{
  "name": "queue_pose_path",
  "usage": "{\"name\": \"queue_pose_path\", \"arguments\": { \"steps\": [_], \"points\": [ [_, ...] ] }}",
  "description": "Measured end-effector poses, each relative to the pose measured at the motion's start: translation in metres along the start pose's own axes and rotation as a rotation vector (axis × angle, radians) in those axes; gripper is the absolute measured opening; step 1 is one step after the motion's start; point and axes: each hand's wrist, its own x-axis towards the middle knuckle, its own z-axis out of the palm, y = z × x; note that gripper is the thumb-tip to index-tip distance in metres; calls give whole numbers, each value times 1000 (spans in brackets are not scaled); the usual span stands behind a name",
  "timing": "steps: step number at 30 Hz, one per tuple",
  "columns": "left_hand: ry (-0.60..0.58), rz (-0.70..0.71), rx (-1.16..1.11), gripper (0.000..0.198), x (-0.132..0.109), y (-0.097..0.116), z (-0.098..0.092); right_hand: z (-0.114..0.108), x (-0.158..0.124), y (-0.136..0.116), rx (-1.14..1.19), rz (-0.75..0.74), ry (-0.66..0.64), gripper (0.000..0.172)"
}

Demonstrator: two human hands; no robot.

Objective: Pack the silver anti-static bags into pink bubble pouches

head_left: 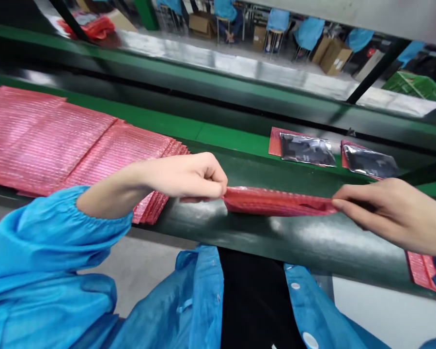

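Note:
A red bubble-wrap bag (272, 201) is stretched between my two hands above the green work surface. My left hand (192, 177) pinches its left end, the fingers closed. At the other end my right hand (381, 208) grips the bag between thumb and fingers. The bag is seen nearly edge-on, with a dark gap along its upper edge near my right hand; whether anything lies inside cannot be seen. Just left of my left hand, flat red bubble-wrap bags (83, 140) lie in overlapping stacks.
Beyond my right hand, two dark items in shiny clear bags, one left (307, 149) and one right (370, 161), rest on red bubble wrap. More red wrap (421, 271) lies at the right edge. Green rails and dark posts cross behind; people in blue sit farther off.

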Motion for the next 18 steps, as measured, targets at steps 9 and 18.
{"name": "queue_pose_path", "arguments": {
  "steps": [9,18],
  "points": [
    [-218,139,-96,35,-18,95,38,1,13,-5,158,-56,53,30],
    [-686,-241,-835,76,-46,65,117,96,56,-49,32,-526,316,26]
  ]
}}
